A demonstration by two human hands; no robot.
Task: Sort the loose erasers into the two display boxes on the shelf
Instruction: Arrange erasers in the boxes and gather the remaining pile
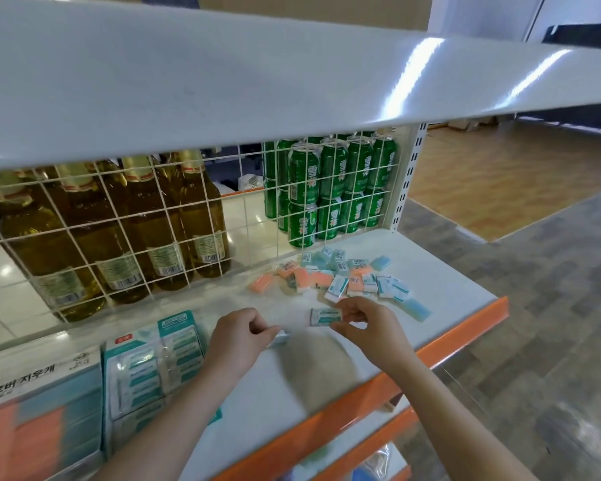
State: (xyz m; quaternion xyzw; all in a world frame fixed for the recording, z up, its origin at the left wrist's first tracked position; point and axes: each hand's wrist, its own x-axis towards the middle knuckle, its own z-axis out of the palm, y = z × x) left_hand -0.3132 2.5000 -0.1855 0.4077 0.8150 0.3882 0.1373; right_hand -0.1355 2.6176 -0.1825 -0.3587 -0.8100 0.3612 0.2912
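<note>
While right grip (358,321) pinches eraser (325,316), left grip (247,333) pinches another.

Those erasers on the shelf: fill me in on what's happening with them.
A person is sorting them. The right hand pinches a white-and-teal eraser just off the loose pile of orange, blue and white erasers. The left hand pinches another eraser closer to the two display boxes, which sit at the left of the shelf. Most erasers are not yet sorted.
</note>
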